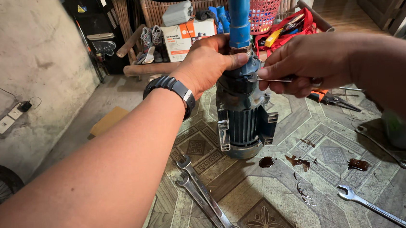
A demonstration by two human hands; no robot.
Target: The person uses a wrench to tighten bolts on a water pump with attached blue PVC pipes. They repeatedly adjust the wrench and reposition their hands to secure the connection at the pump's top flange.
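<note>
A dark blue-green water pump motor (243,120) stands upright on the patterned tile floor, with a blue plastic pipe (240,12) rising from its top. My left hand (208,63), with a black watch on the wrist, grips the joint where the pipe meets the pump. My right hand (305,65) pinches a thin metal tool (275,80) whose tip points at the pump's top from the right.
Two combination wrenches (205,198) lie on the floor at the front, two more (369,205) at the right, and orange-handled pliers (333,99) behind my right hand. Dark oily stains (298,162) spot the tiles. A red basket (267,0), boxes and shoes sit on a bench behind.
</note>
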